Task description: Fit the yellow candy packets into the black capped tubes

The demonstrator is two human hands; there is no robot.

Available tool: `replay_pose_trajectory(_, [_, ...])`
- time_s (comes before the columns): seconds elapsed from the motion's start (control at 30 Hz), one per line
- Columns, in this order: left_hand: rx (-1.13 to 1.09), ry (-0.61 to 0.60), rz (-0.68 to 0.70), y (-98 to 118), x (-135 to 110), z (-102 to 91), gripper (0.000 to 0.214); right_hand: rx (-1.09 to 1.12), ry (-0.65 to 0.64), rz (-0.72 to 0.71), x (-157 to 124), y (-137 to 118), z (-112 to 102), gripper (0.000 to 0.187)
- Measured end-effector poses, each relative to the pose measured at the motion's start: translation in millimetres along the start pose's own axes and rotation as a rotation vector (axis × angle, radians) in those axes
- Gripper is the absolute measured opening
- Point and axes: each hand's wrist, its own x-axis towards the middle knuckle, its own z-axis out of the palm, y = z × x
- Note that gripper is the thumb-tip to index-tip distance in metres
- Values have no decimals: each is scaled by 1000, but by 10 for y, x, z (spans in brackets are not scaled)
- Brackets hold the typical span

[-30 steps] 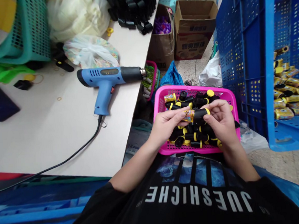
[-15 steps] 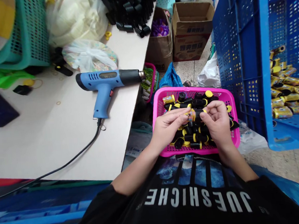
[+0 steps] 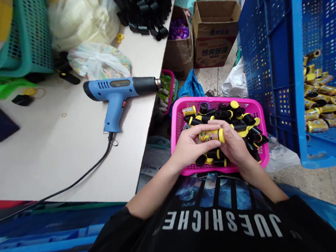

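Note:
A small plastic tube (image 3: 208, 136) with a colourful printed yellow sleeve and a yellow rim lies sideways above the pink basket (image 3: 216, 100). My left hand (image 3: 188, 145) pinches it between thumb and fingers at the sleeved part. Around its yellow-rimmed end my right hand (image 3: 234, 144) is curled, fingers touching it. Under both hands the basket holds many black tubes with yellow caps (image 3: 247, 119). One sleeved tube (image 3: 189, 111) rests at its far left corner.
On the white table (image 3: 71, 157) to the left lie a corded blue heat gun (image 3: 113, 93), a tied plastic bag (image 3: 99, 61) and a heap of black parts (image 3: 147, 9). To the right, a blue crate (image 3: 283, 74) contains sleeved tubes (image 3: 323, 102). Cardboard boxes (image 3: 215, 37) stand ahead.
The sleeve now covers the tube's visible length, where black showed before. My right hand has moved left and curled over the yellow-rimmed end.

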Motion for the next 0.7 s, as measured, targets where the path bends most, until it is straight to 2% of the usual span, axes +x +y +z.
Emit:
replay_pose_trajectory(0.37, [85, 1, 28, -24, -29, -8, 42, -174, 73, -85, 16, 117, -160, 52])
replay_pose_trajectory(0.5, [110, -4, 84, 81, 43, -13, 44, -86, 12, -64, 67, -24, -204, 49])
replay_pose_trajectory(0.7, [37, -39, 77, 230, 217, -17, 45, -42, -93, 6, 207, -268, -155, 57])
